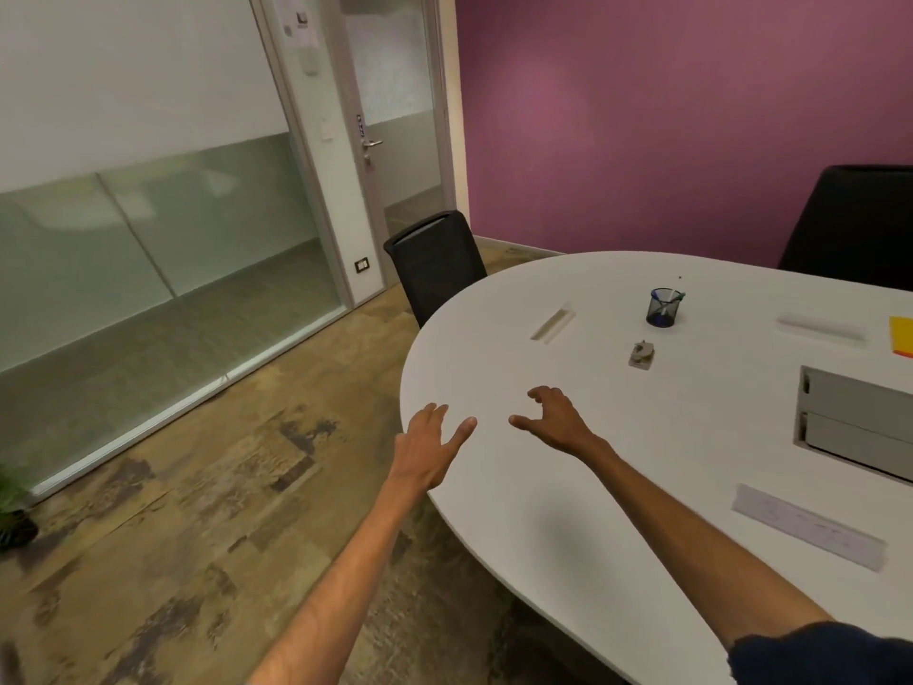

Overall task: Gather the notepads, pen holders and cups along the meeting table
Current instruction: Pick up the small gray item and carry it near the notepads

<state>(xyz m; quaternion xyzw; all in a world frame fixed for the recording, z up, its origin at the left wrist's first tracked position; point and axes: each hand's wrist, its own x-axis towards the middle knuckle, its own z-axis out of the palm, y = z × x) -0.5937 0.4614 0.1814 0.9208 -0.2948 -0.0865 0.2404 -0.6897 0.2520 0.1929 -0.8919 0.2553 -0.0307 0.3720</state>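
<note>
A dark mesh pen holder (663, 308) with a pen or two in it stands upright on the white meeting table (568, 487), towards the far end. A white notepad (808, 525) lies near the right, close to me. A yellow notepad (900, 336) is cut off by the right edge. My left hand (432, 444) hovers over the table's left rim, fingers spread and empty. My right hand (553, 417) is just beside it, over the table, fingers curled apart and holding nothing. Both hands are well short of the pen holder.
A small grey object (642, 355) sits between my right hand and the pen holder. A white strip (553, 324) and another white strip (820, 328) lie flat on the table. A grey cable box (854, 427) is set into the tabletop. Black chairs (435, 262) stand at the far end.
</note>
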